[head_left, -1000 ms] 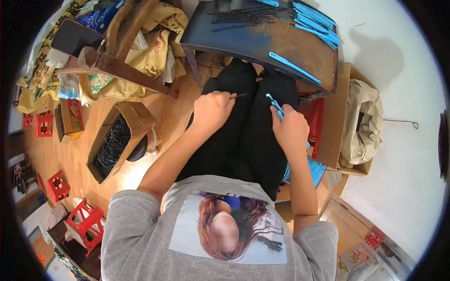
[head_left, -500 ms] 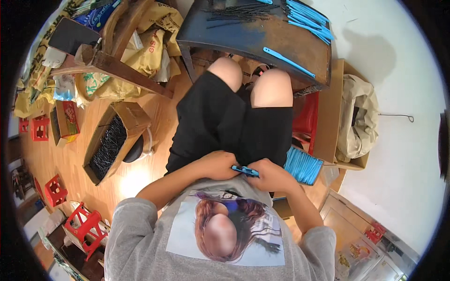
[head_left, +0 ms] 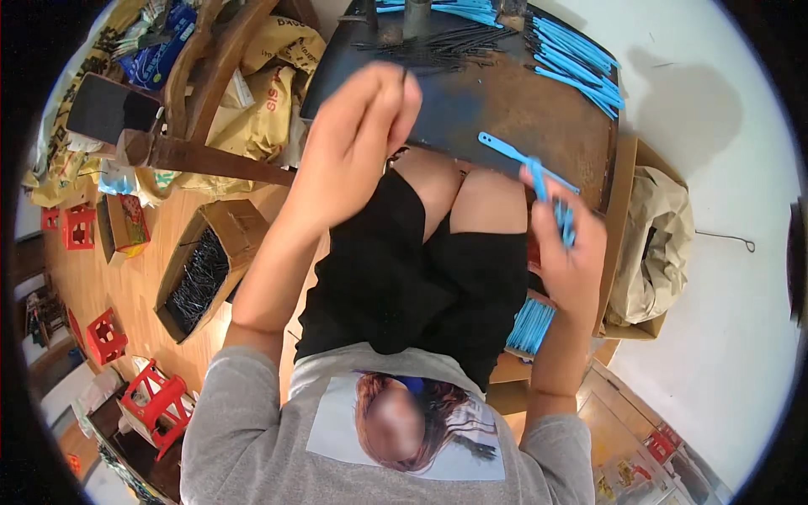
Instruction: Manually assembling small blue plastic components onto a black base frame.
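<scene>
"Gripping anything, right hand [head_left: 579, 252]?"

"Yes, closed round a few blue plastic strips [head_left: 566, 220], near the table's front edge. Motion blur, can't count them."

"Left hand [head_left: 353, 143]?"

"Up by the table [head_left: 539, 118], fingers curled. Dark sliver at the tips, can't tell if it's held."

"Containers?"

"Open cardboard box [head_left: 236, 229] on the floor, left: heaped with thin black sticks [head_left: 195, 282]. Low box [head_left: 518, 354] beside the right forearm: packed with blue sticks [head_left: 530, 326]. Tall box [head_left: 625, 198] against the wall: crumpled brown paper [head_left: 665, 261] inside, something dark in the paper, can't tell what. Small carton [head_left: 135, 223], far left: contents too small."

"Loose stuff?"

"Table only: black pile [head_left: 454, 46], blue pile [head_left: 581, 63], plus one lone blue strip [head_left: 505, 149] partly behind the right hand."

"Labels, writing?"

"Yellow sacks [head_left: 295, 50]: dark and red lettering, creased. Blue packet [head_left: 160, 50]: pale print, too small. Carton has a red-and-yellow printed side."
</scene>
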Motion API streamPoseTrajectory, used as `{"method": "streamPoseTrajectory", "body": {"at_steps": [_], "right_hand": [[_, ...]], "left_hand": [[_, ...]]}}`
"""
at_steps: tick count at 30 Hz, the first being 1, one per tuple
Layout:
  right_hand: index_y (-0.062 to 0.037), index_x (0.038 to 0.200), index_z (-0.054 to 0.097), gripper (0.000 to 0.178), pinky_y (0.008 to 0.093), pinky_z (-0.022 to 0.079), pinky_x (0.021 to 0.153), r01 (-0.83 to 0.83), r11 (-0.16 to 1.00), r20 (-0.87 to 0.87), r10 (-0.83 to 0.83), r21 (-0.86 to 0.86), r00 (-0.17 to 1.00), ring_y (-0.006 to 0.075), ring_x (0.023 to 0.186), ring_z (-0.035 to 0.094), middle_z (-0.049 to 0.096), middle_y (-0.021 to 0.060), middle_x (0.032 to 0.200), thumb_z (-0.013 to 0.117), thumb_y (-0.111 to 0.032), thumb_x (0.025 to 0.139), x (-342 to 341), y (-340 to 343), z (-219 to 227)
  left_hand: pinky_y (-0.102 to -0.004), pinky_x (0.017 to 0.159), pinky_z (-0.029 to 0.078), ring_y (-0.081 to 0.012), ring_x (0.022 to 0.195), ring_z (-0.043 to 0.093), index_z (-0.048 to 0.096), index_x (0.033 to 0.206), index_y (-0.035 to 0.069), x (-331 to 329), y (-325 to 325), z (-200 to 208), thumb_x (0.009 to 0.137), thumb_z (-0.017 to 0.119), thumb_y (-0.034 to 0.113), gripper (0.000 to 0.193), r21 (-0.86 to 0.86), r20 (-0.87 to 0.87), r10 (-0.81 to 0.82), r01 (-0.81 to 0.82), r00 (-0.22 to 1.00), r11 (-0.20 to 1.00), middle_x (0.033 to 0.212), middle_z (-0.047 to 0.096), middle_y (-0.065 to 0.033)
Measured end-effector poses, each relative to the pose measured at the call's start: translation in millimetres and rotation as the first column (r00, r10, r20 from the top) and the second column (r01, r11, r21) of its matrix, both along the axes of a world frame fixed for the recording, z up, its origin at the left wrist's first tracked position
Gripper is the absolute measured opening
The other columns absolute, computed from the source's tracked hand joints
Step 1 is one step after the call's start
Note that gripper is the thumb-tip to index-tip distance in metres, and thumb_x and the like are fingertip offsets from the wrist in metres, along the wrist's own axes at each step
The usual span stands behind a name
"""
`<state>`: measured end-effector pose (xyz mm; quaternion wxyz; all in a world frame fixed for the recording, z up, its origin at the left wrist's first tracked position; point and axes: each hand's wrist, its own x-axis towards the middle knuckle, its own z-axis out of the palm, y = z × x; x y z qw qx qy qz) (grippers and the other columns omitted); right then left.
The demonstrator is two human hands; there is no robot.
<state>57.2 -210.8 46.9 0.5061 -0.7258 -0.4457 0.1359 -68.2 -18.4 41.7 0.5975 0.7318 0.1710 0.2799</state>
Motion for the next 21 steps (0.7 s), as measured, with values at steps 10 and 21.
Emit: {"method": "streamPoseTrajectory", "body": {"at_steps": [10, 21], "right_hand": [[-0.003, 0.106, 0.063, 0.026, 0.0268, 0.047, 0.076, 0.091, 0.996, 0.351, -0.081, -0.012, 0.933, 0.0215, 0.085, 0.065, 0.066, 0.0148, 0.096, 0.063, -0.005, 0.08, 51, 71, 8], [-0.0014, 0.098, 0.067, 0.023, 0.0249, 0.048, 0.077, 0.054, 0.985, 0.503, -0.129, 0.161, 0.855, 0.0165, 0.085, 0.066, 0.068, 0.0109, 0.094, 0.068, -0.004, 0.075, 77, 92, -6]], "left_hand": [[-0.0239, 0.071, 0.048, -0.0141, 0.083, 0.064, 0.056, 0.096, -0.002, 91, 21, -34, 0.092, 0.046, 0.005, 0.012, 0.235, 0.187, 0.073, -0.117, 0.98, 0.965, 0.091, 0.066, -0.009], [-0.0232, 0.064, 0.048, -0.0111, 0.071, 0.06, 0.059, 0.095, 0.001, 97, 19, -41, 0.089, 0.049, 0.002, 0.011, 0.301, 0.237, 0.041, -0.114, 0.971, 0.947, 0.082, 0.065, -0.0067]]}}
